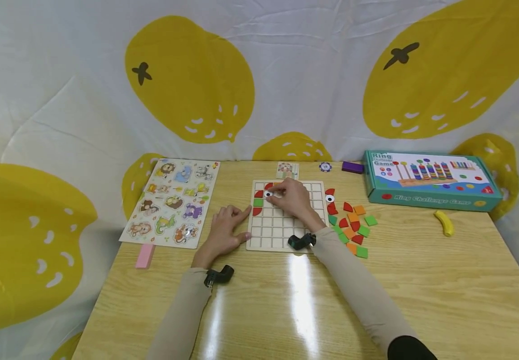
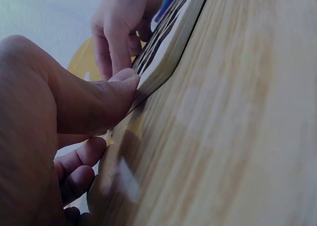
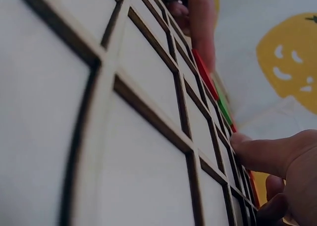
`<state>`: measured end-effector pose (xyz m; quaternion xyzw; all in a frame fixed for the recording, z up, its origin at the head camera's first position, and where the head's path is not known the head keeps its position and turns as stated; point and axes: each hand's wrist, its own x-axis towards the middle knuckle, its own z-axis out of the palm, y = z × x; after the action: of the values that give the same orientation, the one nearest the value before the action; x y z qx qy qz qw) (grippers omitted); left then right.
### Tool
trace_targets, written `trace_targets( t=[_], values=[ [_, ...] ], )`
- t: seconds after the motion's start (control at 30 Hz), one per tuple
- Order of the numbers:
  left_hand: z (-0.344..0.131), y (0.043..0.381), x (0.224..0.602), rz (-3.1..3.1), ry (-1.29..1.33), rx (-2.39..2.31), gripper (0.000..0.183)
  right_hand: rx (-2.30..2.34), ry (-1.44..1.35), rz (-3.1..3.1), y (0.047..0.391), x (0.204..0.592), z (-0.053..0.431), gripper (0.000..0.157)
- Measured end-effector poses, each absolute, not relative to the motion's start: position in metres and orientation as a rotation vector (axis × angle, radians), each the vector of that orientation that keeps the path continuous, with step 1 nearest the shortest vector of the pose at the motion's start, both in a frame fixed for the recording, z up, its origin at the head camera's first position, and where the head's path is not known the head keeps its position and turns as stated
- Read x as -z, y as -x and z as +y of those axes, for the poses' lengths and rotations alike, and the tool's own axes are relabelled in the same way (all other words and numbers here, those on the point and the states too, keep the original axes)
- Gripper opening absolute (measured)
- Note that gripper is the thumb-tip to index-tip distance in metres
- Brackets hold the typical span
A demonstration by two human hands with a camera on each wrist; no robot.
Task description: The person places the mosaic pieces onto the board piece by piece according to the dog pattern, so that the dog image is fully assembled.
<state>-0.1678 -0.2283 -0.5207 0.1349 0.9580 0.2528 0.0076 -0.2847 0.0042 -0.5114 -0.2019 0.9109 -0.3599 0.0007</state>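
In the head view a wooden grid board lies on the table. Red quarter-round tiles and a green square tile fill cells at its upper left, beside a white eye tile. My right hand is over the board, thumb and index finger pinching at the eye tile. My left hand rests at the board's left edge, its index finger and thumb extended and touching the side. In the left wrist view the thumb meets the board's edge.
Loose red, orange and green tiles lie right of the board, with another eye tile. An animal puzzle and pink block are left. Behind are a patterned card, chip, purple block and game box.
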Motion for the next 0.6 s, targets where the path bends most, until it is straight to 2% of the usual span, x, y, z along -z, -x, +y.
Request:
trace_targets(
  t=[0.13, 0.27, 0.47, 0.6],
  values=[
    [-0.226, 0.169, 0.523, 3.001, -0.431, -0.803, 0.077, 1.248, 0.688, 2.827, 0.285, 0.511, 0.014, 0.027],
    [-0.222, 0.170, 0.524, 2.993, -0.453, -0.819, 0.077, 1.367, 0.689, 2.829, 0.282, 0.499, 0.047, 0.027],
    [-0.223, 0.167, 0.523, 2.993, -0.419, -0.814, 0.077, 1.053, 0.362, 2.993, 0.270, 0.478, 0.115, 0.028],
    [-0.226, 0.166, 0.522, 2.987, -0.412, -0.828, 0.077, 0.849, 0.251, 2.979, 0.267, 0.478, 0.138, 0.035]
  ],
)
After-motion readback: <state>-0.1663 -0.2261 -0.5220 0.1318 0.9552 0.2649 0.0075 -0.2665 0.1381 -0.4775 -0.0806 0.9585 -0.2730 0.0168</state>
